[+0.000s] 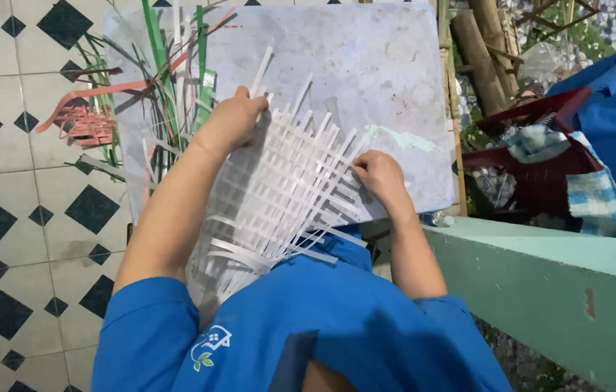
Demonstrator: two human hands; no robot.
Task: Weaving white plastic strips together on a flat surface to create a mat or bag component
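We sit over a pale grey board (388,65) set above a floor of white tiles with black diamonds (10,218), a green ledge (540,268) running along our right. Our left hand (232,120) is curled shut, pinching the end of a white strip (261,72) at the far edge of the woven white mat (279,189). Our right hand (379,174) presses closed fingers onto the mat's right edge, gripping strip ends there. The mat lies between both hands and spreads back toward our blue shirt (322,319), its loose ends hanging off the board. Beyond our left hand lie loose green, white and red strips (170,80); a small red woven piece (86,123) rests on the tiles.
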